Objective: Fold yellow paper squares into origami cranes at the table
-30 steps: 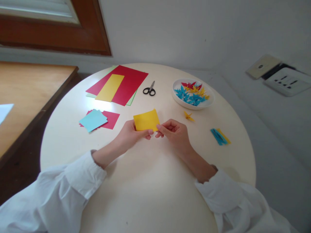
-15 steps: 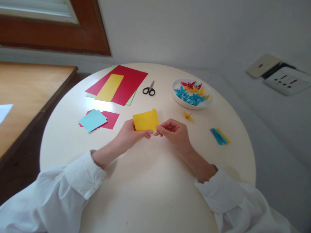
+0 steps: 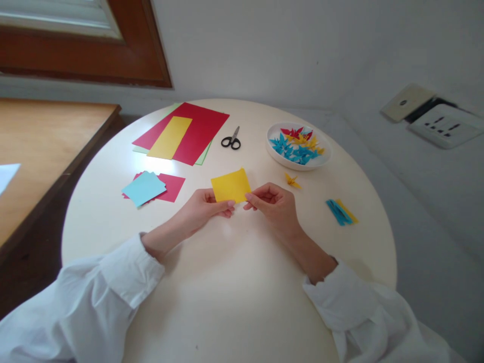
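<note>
A folded yellow paper (image 3: 231, 184) is held up just above the round cream table (image 3: 234, 282), near its middle. My left hand (image 3: 206, 205) pinches the paper's lower left edge between thumb and fingers. My right hand (image 3: 273, 202) is closed in a pinch at the paper's lower right corner. Both arms wear white sleeves.
Red, yellow and green sheets (image 3: 185, 132) lie at the back left, blue and red squares (image 3: 150, 186) in front of them. Black scissors (image 3: 231, 140), a white dish of paper cranes (image 3: 298, 145), a loose yellow crane (image 3: 292, 180) and blue-yellow strips (image 3: 341, 212) lie right. A wooden desk (image 3: 41, 146) stands left.
The yellow paper has shifted slightly to the right and tilted between the fingers. Both hands stay in nearly the same place.
</note>
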